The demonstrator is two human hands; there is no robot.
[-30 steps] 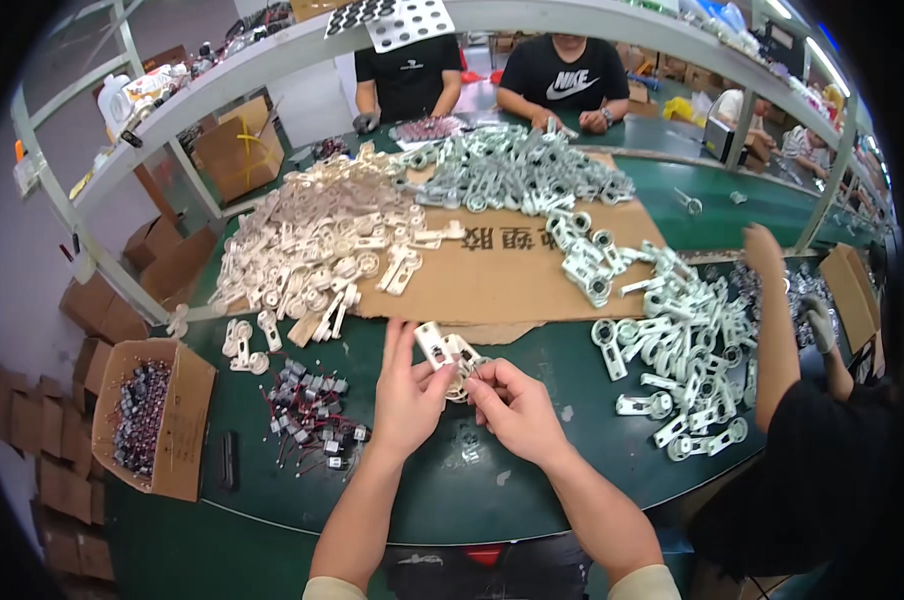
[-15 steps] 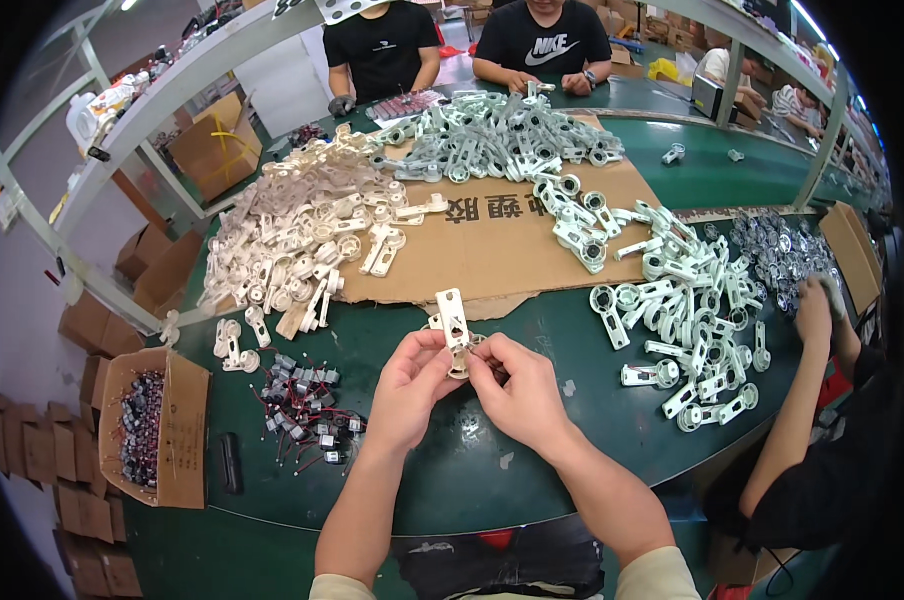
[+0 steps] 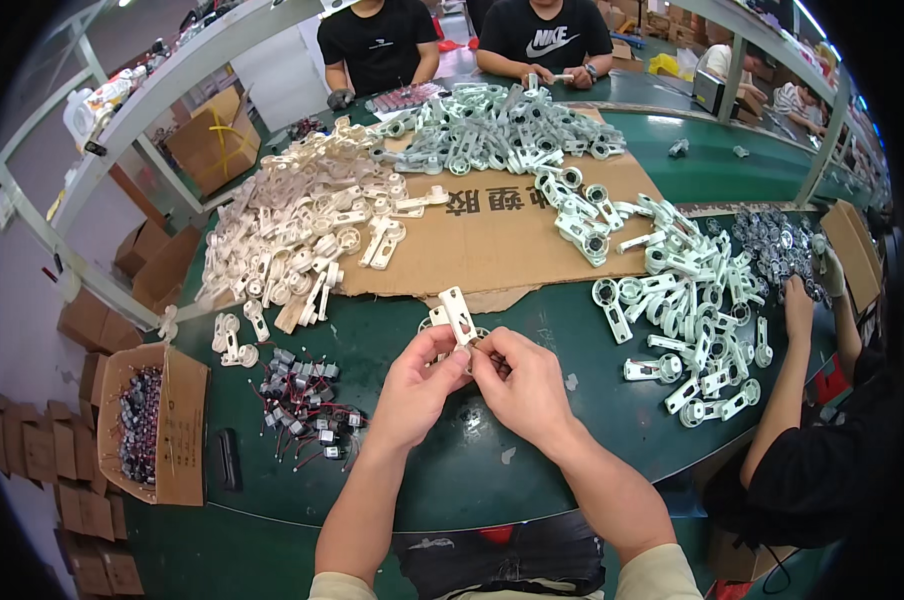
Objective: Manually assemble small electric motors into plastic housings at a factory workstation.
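A cream plastic housing point(image 3: 457, 312), with a flat slotted handle and a round end, stands upright between my hands above the green table. My left hand point(image 3: 418, 390) pinches its lower part between thumb and fingers. My right hand point(image 3: 522, 388) is closed on the same housing's round end from the other side. My fingers hide most of that end, and any small piece inside it cannot be made out. Left of my hands lies a heap of small motors point(image 3: 312, 400) with red and black wires.
A heap of cream housings point(image 3: 292, 230) lies at the far left on flat cardboard point(image 3: 472, 250). Pale green housings point(image 3: 707, 330) spread to the right. A carton point(image 3: 187, 430) of motors stands at left. A co-worker's hand point(image 3: 799, 305) reaches into shiny parts point(image 3: 767, 240) at right.
The housing has tilted slightly between my fingers, and both hands still hold it. The co-worker's hand at right has moved in among the shiny parts.
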